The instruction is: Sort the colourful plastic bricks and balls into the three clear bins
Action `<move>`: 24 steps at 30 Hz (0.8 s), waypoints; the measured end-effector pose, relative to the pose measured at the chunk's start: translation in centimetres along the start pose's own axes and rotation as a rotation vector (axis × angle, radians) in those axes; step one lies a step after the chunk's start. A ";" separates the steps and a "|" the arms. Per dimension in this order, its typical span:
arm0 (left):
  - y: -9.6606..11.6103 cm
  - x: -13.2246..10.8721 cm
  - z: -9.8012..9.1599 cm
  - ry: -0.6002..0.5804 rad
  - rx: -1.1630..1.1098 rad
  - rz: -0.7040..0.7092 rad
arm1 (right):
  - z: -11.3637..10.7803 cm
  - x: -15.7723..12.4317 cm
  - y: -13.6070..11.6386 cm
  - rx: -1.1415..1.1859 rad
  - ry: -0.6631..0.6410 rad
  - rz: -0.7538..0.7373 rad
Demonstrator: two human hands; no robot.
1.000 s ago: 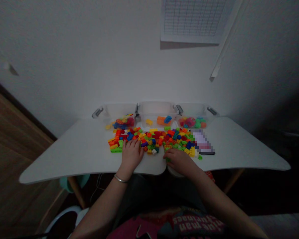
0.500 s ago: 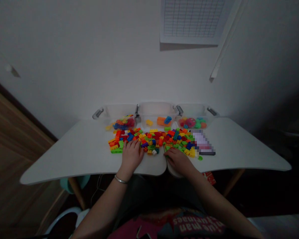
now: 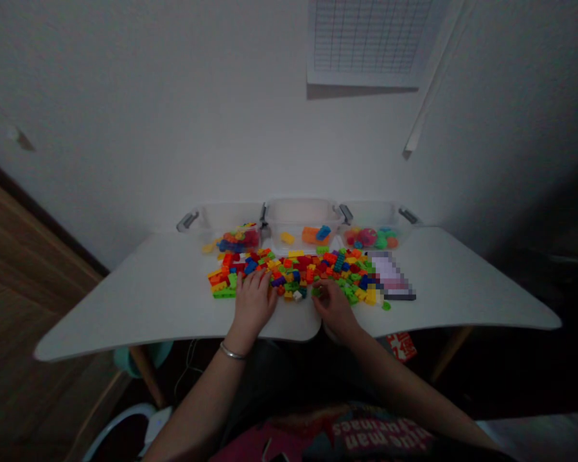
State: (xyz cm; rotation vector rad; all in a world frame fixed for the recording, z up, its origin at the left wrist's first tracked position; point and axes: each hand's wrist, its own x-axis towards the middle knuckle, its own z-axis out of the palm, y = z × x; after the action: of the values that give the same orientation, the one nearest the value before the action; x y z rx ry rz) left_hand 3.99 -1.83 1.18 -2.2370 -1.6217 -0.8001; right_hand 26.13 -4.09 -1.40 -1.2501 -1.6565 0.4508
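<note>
A heap of colourful plastic building bricks is spread over the middle of the white table. On the near left part of the heap lies my left hand, palm down, fingers stretched out over the bricks. My right hand is at the heap's near edge, right of the middle. Its thumb and fingers are curled together around a small green brick, which is partly hidden. A white brick and a dark green brick lie between the two hands.
Behind the heap stand three clear plastic boxes: the left box, middle box and right box, each with some coloured pieces inside. A blurred-out tablet-like device lies at right. The white table has a notched front edge.
My right hand has shifted slightly up and left, its fingers now more curled, with a green brick at the fingertips. My left hand stays almost where it was.
</note>
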 end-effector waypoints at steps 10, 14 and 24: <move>2.4 0.3 -1.9 -0.073 -0.241 0.168 | 0.1 -0.3 0.0 0.043 -0.002 -0.013; 5.2 1.4 -1.8 -0.228 -0.398 0.029 | 0.1 -0.4 0.3 0.152 0.070 0.035; 7.7 2.4 -1.1 -0.323 -0.547 -0.134 | -0.4 -0.4 -0.1 0.056 -0.033 -0.055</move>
State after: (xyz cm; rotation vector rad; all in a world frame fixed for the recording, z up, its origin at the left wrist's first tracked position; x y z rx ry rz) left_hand 11.44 -3.09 4.25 -2.7716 -1.8912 -1.0690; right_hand 26.49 -4.61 -1.36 -1.1594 -1.6904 0.4836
